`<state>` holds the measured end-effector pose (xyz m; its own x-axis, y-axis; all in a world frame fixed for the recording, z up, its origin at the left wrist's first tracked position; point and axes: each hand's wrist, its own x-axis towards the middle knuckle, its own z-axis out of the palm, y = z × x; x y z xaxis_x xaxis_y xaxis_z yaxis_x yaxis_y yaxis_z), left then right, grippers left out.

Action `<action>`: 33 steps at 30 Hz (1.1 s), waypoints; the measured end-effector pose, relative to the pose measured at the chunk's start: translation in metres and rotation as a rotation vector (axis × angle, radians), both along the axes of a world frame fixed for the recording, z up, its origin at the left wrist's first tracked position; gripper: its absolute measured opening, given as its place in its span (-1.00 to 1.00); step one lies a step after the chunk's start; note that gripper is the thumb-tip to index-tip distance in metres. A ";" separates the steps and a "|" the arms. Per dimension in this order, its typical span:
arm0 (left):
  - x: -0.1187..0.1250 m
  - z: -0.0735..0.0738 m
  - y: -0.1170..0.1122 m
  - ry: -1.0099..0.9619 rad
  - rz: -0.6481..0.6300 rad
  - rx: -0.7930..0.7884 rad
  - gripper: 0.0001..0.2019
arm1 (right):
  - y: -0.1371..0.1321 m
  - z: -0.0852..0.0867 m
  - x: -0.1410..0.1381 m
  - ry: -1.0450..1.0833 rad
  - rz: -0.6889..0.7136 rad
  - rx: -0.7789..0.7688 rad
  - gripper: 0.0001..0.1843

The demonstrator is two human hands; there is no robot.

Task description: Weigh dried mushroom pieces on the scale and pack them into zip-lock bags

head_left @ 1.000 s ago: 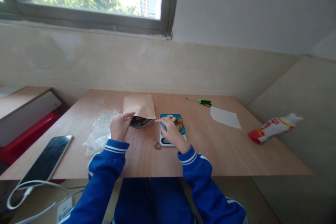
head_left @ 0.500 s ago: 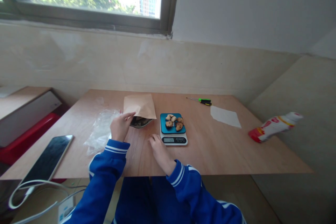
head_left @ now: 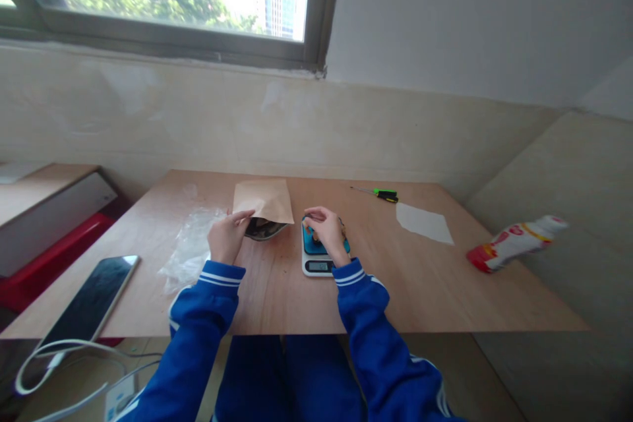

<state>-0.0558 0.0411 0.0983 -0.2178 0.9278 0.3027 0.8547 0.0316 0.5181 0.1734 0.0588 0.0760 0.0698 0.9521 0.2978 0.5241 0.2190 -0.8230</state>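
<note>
My left hand [head_left: 226,237] grips the lip of a brown paper bag [head_left: 263,199] lying on the wooden table [head_left: 277,297], holding its mouth open over dark contents [head_left: 264,229]. To its right stands a small kitchen scale [head_left: 316,266] with a blue plate [head_left: 310,245]. My right hand [head_left: 326,227] hovers over that plate with its fingers curled and pinched together. It hides the brown pieces on the plate, and I cannot make out what the fingers hold.
A crumpled clear plastic bag [head_left: 190,247] lies left of the paper bag, and a phone [head_left: 89,303] with a white cable [head_left: 59,369] sits at the near left corner. At the back are a green-handled screwdriver [head_left: 383,194] and white paper [head_left: 424,221]. A red-and-white bottle [head_left: 514,242] lies right.
My right hand left the scale, dropped to a loose brown piece on the table in front of it, then rose back over the plate. That piece is gone from the table.
</note>
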 end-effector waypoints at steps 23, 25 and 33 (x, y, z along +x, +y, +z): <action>-0.047 -0.060 -0.027 0.032 -0.344 0.098 -0.57 | -0.143 -0.008 0.025 -0.122 0.003 0.167 -0.76; -0.060 -0.071 -0.035 0.056 -0.185 0.168 -0.56 | -0.162 -0.016 0.035 -0.100 -0.079 0.152 -0.75; -0.047 -0.075 -0.053 0.357 0.039 -0.122 -0.62 | -0.188 -0.028 0.060 -0.040 -0.179 0.109 -0.73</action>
